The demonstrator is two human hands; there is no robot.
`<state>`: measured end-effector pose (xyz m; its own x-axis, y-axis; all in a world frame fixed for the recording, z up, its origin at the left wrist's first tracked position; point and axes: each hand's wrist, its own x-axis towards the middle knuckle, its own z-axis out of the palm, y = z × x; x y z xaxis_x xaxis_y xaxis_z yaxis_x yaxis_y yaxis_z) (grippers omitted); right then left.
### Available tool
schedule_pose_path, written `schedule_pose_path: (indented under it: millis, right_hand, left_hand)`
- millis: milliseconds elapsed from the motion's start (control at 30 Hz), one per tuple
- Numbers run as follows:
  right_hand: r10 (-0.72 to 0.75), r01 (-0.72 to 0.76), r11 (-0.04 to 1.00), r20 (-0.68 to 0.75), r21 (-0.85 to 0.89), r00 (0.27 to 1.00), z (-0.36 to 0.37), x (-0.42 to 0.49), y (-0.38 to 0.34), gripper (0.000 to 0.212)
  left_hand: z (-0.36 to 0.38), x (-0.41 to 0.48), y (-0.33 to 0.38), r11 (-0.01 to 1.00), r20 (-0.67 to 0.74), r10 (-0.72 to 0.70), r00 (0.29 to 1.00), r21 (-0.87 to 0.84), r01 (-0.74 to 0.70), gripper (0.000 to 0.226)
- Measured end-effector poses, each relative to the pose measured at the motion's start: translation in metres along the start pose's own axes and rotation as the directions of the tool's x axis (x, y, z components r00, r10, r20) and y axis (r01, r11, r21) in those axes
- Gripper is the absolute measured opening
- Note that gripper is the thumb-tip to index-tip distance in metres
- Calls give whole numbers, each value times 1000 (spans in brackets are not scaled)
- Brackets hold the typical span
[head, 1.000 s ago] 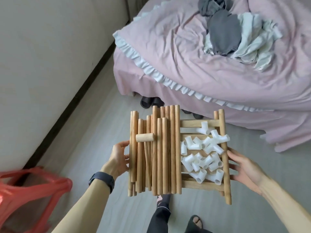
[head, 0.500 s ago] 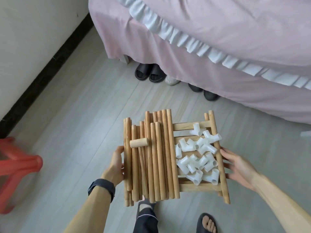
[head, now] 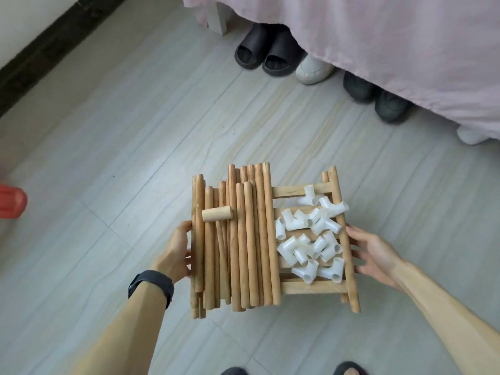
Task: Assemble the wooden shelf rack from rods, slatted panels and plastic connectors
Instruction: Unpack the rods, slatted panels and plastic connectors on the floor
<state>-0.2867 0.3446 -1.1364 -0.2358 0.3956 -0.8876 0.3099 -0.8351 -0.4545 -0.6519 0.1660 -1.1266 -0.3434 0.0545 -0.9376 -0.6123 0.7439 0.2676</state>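
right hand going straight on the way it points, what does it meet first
The side rail of the slatted panel, which the right hand seems to be touching; the white connectors lie just beyond.

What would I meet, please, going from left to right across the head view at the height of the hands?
Red stool → left hand → wooden rods → white connectors → right hand. The slatted panel underlies rods and connectors, so it is left out.

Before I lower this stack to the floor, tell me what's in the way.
Nothing visible: the floor around the stack shows only tiles. The shoes sit farther off by the bed. Directly beneath is hidden.
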Motion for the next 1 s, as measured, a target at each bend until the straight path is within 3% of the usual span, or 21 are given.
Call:
schedule_pose_path:
  millis: [433,567,833,900,1000]
  right_hand:
    - [-94,92,984,0,-149,996,34,121,71,30]
    - [-133,127,978,-26,-166,991,41,129,78,31]
    - [-118,92,954,-74,-284,990,39,103,79,31]
    - [-155,110,931,-104,-347,982,37,94,76,29]
    - [-363,165,795,-240,-584,900,39,76,67,39]
  left_hand:
    - [-22,127,-57,998,20,38,999,44,-39,45]
    - [-30,129,-68,995,43,73,996,68,-76,43]
    - [-32,88,-87,970,149,118,982,195,-146,64]
    - [-28,72,-90,943,139,175,975,263,-206,68]
    - [-17,51,-95,784,32,443,896,470,-405,61]
